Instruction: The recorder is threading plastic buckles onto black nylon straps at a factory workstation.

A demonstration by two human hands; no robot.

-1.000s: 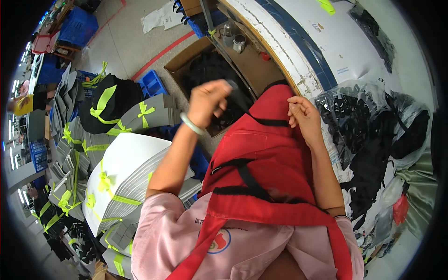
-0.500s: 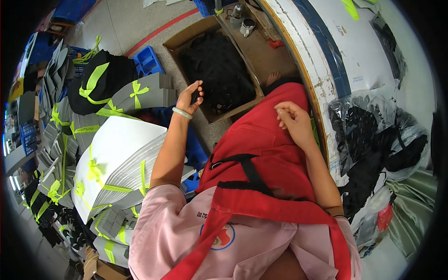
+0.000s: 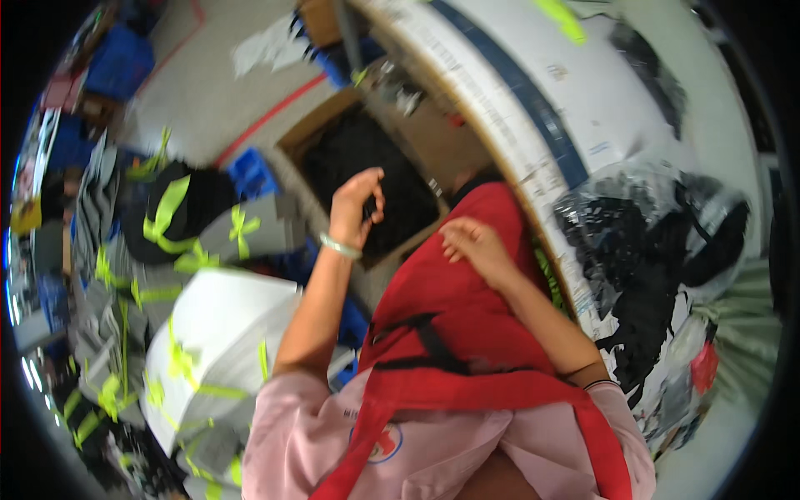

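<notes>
My left hand (image 3: 357,204), with a pale bangle (image 3: 340,247) at the wrist, is raised in front of an open cardboard box (image 3: 292,137) of black pieces (image 3: 346,150). Its fingers are curled in around something dark, too blurred to name against the black behind it. My right hand (image 3: 477,246) hovers above the red apron (image 3: 467,308) on my lap. Its fingers are loosely bent and slightly apart, and nothing shows in them.
On the left stand stacks of grey and white sheets (image 3: 221,312) tied with yellow-green strips, beside a blue crate (image 3: 250,173). A worktable (image 3: 521,179) runs along the right, with clear plastic bags (image 3: 650,225) of black pieces on it.
The view has shifted and blurred. My right hand has moved left and lower over the apron, closer to my left hand. My left hand stays raised by the box, fingers still curled.
</notes>
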